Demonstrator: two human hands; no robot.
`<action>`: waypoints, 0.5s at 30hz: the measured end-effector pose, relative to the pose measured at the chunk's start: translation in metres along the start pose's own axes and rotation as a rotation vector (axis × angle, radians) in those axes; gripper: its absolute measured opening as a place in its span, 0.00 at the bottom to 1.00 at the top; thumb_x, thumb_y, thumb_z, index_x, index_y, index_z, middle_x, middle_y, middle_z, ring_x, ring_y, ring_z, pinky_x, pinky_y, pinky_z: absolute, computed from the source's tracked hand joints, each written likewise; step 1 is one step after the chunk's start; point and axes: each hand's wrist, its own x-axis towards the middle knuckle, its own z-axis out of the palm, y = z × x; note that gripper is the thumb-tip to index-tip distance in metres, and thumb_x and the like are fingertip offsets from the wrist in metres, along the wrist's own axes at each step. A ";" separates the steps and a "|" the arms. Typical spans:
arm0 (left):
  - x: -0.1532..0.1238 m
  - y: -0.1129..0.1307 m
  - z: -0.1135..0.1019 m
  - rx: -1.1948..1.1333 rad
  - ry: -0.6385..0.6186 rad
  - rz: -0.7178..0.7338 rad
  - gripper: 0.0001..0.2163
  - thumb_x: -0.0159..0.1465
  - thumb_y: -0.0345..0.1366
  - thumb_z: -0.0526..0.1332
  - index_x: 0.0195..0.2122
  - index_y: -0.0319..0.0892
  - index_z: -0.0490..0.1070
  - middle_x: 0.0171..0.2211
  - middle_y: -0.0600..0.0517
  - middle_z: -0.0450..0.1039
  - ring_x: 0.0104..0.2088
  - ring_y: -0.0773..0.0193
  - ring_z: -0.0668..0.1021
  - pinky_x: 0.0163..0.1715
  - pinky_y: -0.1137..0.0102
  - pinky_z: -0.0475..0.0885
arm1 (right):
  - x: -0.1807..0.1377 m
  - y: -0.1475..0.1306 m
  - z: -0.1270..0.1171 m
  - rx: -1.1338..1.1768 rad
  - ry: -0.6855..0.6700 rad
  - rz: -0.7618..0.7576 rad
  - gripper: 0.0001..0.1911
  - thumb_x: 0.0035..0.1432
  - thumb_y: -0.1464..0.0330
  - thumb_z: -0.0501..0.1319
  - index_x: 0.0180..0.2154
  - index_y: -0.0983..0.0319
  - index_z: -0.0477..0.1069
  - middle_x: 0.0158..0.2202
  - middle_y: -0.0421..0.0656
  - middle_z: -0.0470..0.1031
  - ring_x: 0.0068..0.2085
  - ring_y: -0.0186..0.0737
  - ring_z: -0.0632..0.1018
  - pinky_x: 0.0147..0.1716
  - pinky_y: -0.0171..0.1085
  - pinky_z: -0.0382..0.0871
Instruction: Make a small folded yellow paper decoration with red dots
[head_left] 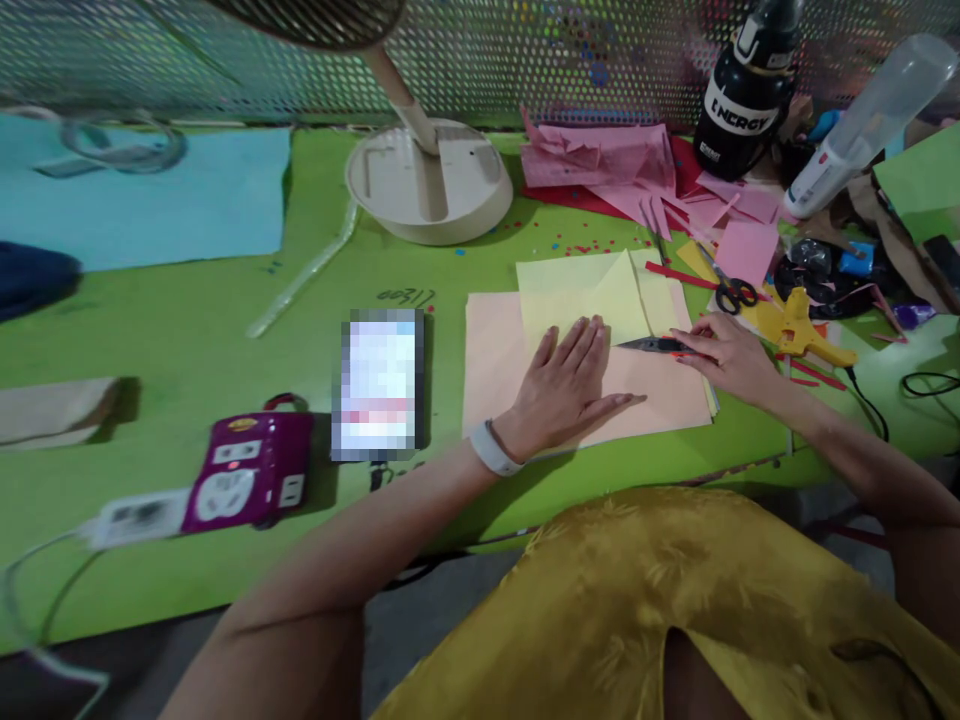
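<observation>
A pale yellow, thin paper sheet [555, 290], with a pointed fold standing out toward its right side, is laid over the far part of a larger peach-coloured paper sheet [491, 350], which is itself spread on the bright green counter [315, 190]. The left hand [566, 380] is spread flat, with nothing grasped; its fingertips are laid at the yellow sheet's near edge and its palm over the peach sheet, apparently so that sliding is prevented. A dark, pointed cutting tool with an orange-red grip [652, 345] is grasped in the right hand [724, 355] above the peach sheet's right part. Its tip is aimed toward the left fingers, probably so that the fold can be reached; whether paper is touched cannot be told.

Beyond the peach sheet's right edge, black-handled scissors [735, 295] and a yellow plastic glue gun [806, 330] are placed, seemingly for easy reach. Crumpled pink paper pieces [600, 155] are heaped behind the peach sheet. To its left, a lit phone with a blurred screen [379, 390] is set face up, perhaps so that it can be viewed.
</observation>
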 end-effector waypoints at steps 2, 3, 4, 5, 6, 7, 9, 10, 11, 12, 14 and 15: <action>0.000 0.000 0.000 0.006 0.004 0.009 0.41 0.68 0.59 0.45 0.72 0.36 0.33 0.68 0.34 0.54 0.69 0.45 0.57 0.65 0.49 0.49 | 0.002 -0.003 0.000 -0.017 0.002 0.016 0.22 0.67 0.56 0.54 0.57 0.58 0.72 0.44 0.50 0.72 0.46 0.48 0.72 0.44 0.45 0.70; 0.000 -0.001 0.000 0.011 0.006 0.013 0.41 0.68 0.59 0.46 0.72 0.36 0.33 0.68 0.34 0.54 0.69 0.45 0.57 0.65 0.49 0.49 | 0.003 -0.004 0.000 -0.029 0.003 0.024 0.23 0.67 0.56 0.55 0.57 0.59 0.71 0.44 0.50 0.72 0.46 0.48 0.73 0.45 0.45 0.70; 0.000 -0.001 0.000 0.015 0.006 0.017 0.41 0.68 0.59 0.46 0.71 0.35 0.33 0.68 0.34 0.54 0.69 0.45 0.57 0.65 0.50 0.49 | 0.004 -0.006 0.000 -0.036 0.002 0.031 0.23 0.67 0.57 0.55 0.58 0.60 0.70 0.44 0.50 0.72 0.46 0.49 0.73 0.45 0.45 0.70; 0.000 -0.002 0.001 0.018 0.006 0.020 0.41 0.68 0.59 0.46 0.71 0.35 0.34 0.68 0.33 0.54 0.68 0.45 0.57 0.65 0.50 0.49 | 0.005 -0.008 0.000 -0.039 0.000 0.038 0.23 0.67 0.57 0.55 0.58 0.60 0.70 0.44 0.50 0.73 0.47 0.49 0.73 0.46 0.45 0.70; 0.000 -0.002 0.001 0.019 0.004 0.021 0.41 0.68 0.59 0.46 0.71 0.35 0.34 0.68 0.33 0.54 0.69 0.45 0.57 0.65 0.50 0.49 | 0.006 -0.009 0.000 -0.035 -0.005 0.043 0.23 0.66 0.58 0.56 0.57 0.60 0.70 0.44 0.50 0.73 0.47 0.49 0.73 0.47 0.45 0.70; -0.001 -0.003 0.001 0.018 0.002 0.022 0.41 0.68 0.59 0.46 0.71 0.35 0.34 0.68 0.33 0.53 0.69 0.45 0.57 0.65 0.50 0.49 | 0.007 -0.010 -0.001 -0.027 -0.014 0.046 0.22 0.66 0.58 0.56 0.57 0.60 0.71 0.44 0.50 0.73 0.48 0.49 0.73 0.47 0.45 0.70; -0.001 -0.004 0.002 0.013 0.001 0.020 0.41 0.68 0.59 0.46 0.72 0.35 0.33 0.68 0.33 0.53 0.69 0.45 0.57 0.66 0.50 0.48 | 0.007 -0.010 -0.002 -0.009 -0.030 0.046 0.19 0.66 0.58 0.56 0.54 0.59 0.72 0.44 0.49 0.74 0.48 0.49 0.74 0.47 0.45 0.70; -0.001 -0.004 0.003 0.008 0.004 0.020 0.41 0.68 0.59 0.47 0.72 0.36 0.33 0.69 0.33 0.52 0.69 0.45 0.57 0.66 0.50 0.48 | 0.007 -0.010 -0.002 -0.002 -0.035 0.043 0.19 0.66 0.58 0.56 0.53 0.59 0.73 0.43 0.49 0.74 0.47 0.49 0.74 0.47 0.46 0.71; -0.001 -0.004 0.003 0.003 0.007 0.020 0.41 0.68 0.59 0.47 0.72 0.36 0.32 0.69 0.34 0.52 0.69 0.45 0.57 0.66 0.51 0.47 | 0.007 -0.010 -0.002 0.005 -0.037 0.037 0.18 0.67 0.58 0.55 0.52 0.58 0.74 0.43 0.49 0.74 0.47 0.49 0.74 0.46 0.46 0.71; -0.002 -0.004 0.003 -0.003 0.011 0.020 0.42 0.68 0.59 0.47 0.72 0.37 0.31 0.69 0.34 0.52 0.69 0.46 0.56 0.66 0.51 0.47 | 0.007 -0.011 -0.002 0.009 -0.036 0.033 0.18 0.67 0.58 0.55 0.52 0.58 0.74 0.43 0.49 0.74 0.47 0.49 0.74 0.46 0.46 0.71; -0.002 -0.004 0.003 -0.011 0.015 0.017 0.42 0.68 0.59 0.47 0.72 0.38 0.30 0.69 0.34 0.51 0.69 0.46 0.56 0.66 0.51 0.47 | 0.008 -0.011 0.000 0.007 -0.020 0.028 0.18 0.67 0.59 0.55 0.51 0.57 0.75 0.44 0.49 0.74 0.47 0.48 0.74 0.46 0.46 0.72; -0.002 -0.004 0.003 -0.013 0.013 0.016 0.42 0.68 0.59 0.47 0.72 0.38 0.30 0.69 0.34 0.51 0.69 0.46 0.56 0.66 0.51 0.47 | 0.009 -0.012 0.001 0.001 -0.009 0.026 0.18 0.67 0.59 0.55 0.51 0.57 0.75 0.44 0.49 0.74 0.47 0.48 0.74 0.46 0.46 0.72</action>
